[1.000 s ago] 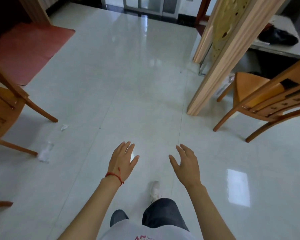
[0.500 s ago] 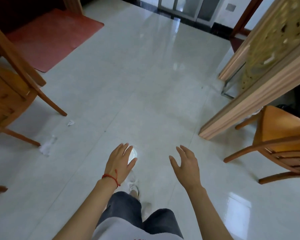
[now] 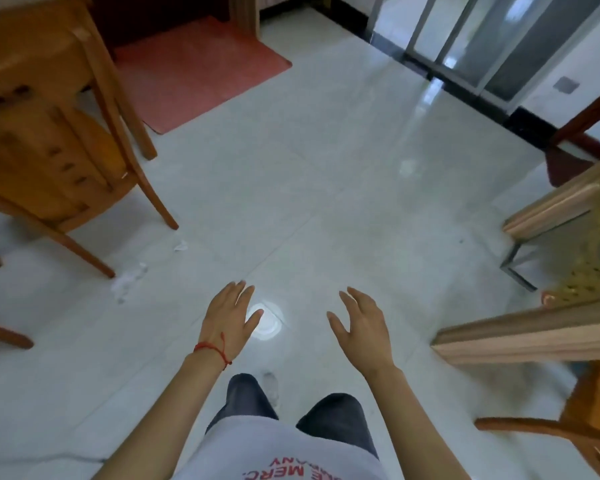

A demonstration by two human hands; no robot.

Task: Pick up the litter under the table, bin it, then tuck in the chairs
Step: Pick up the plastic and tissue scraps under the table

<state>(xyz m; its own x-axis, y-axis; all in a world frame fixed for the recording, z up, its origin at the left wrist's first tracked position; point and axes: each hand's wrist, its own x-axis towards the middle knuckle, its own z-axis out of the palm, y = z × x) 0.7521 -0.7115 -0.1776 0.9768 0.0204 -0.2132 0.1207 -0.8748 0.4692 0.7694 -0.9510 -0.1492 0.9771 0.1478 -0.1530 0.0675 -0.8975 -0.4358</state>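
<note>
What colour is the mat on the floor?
The mat is reddish pink, seen in the head view.

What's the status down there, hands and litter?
Left hand and right hand open, empty. Litter on floor by chair leg, untouched. Nothing blocking.

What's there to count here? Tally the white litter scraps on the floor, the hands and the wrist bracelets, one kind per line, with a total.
White litter scraps: 2
Hands: 2, left hand, right hand
Red bracelet: 1
Total: 5
</note>
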